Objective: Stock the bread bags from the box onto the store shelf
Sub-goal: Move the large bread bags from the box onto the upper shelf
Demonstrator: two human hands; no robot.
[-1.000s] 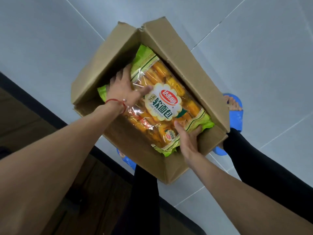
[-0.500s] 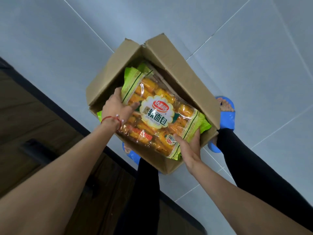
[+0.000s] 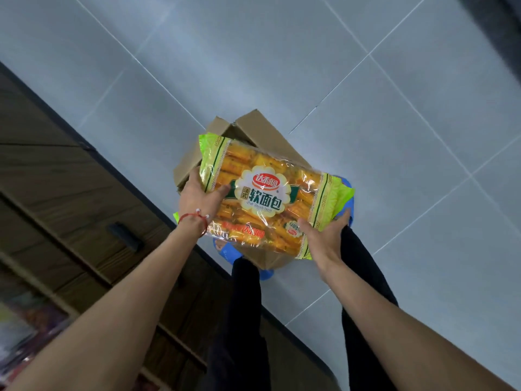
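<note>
**Bread bag held in both hands above the open box**

Above the brown cardboard box (image 3: pixel 255 131), a large clear plastic bread bag (image 3: pixel 270 198) with green ends, packed with yellow-wrapped rolls and marked by a white scalloped label with a red logo, was held flat in the air by two bare hands. The left hand (image 3: pixel 198 200) gripped the bag at its 9 o'clock edge, thumb lying over the printed face and fingers (image 3: pixel 194 176) curled round behind the green end, so they were clenched on the bag. A thin red string bracelet (image 3: pixel 193 218) with small white beads circled that wrist. The right hand (image 3: pixel 324 235) supported the bag from about 5 o'clock, palm turned up under the lower corner, its fingers wrapped beneath the plastic and mostly hidden; it too was grasping the bag.

The box stood on the pale grey tiled floor (image 3: pixel 394 136) with its flaps open, its far corner showing at 12 o'clock of the bag and its near wall below the bag's lower edge. Its inside was covered by the bag. Black trouser legs (image 3: pixel 245 306) ran down from 6 o'clock, with blue slippers (image 3: pixel 225 253) peeking out beside the box. At 9 o'clock of the scene ran a dark wood-grain cabinet front (image 3: pixel 70 193) with a black handle (image 3: pixel 125 236), edged by a dark base strip along the floor.
</note>
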